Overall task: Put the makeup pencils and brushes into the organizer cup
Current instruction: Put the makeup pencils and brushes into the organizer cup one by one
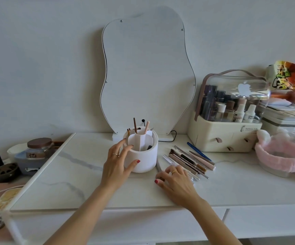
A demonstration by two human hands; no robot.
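Steadying the organizer cup (143,156), the left hand (118,163) wraps its near-left wall, thumb in front, fingers spread on the rim. Cup: white, round, divided inside, mid-counter before the mirror (146,71); a few sticks already stand in the rear compartments. Right hand (175,177) lies just right of it, fingers curled over the near ends of the loose pencils and brushes (191,160); whether it pinches one, cannot tell. Judged step: picking the next piece. Next move calls for singling one slim stick from the fanned pile.
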